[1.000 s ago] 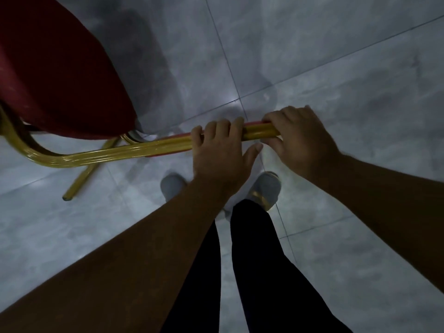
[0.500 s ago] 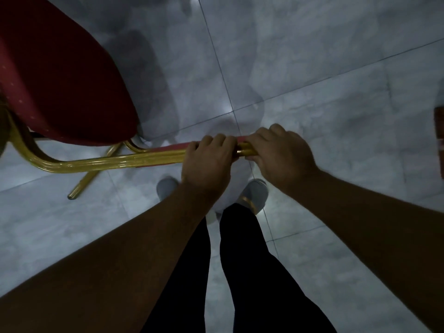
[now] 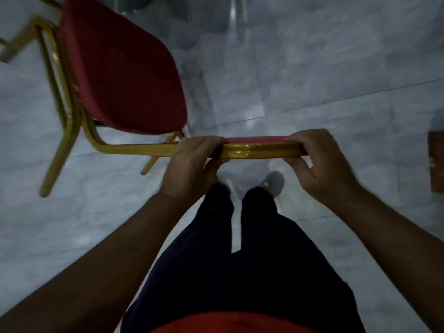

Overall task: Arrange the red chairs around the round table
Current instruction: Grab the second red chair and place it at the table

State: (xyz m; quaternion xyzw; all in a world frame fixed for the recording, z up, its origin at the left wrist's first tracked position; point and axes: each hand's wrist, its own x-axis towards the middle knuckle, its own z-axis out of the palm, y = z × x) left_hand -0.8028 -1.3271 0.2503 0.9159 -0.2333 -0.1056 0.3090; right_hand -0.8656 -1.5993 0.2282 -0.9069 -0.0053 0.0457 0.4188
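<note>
The hands have spread apart along the chair (image 3: pixel 125 75) back; left hand (image 3: pixel 192 164) and right hand (image 3: pixel 319 162) both grip it. No table is visible, so placement remains.

the floor (image 3: pixel 336 56) is pale grey marbled tile with thin dark joints. the light is dim, with soft glare spots. a reddish-brown object (image 3: pixel 436 162) sits at the right edge.

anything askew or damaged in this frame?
The red chair is tipped, not square on the floor; the left hand and right hand grip the top of its back. No damage visible, though the frame is blurred.
</note>
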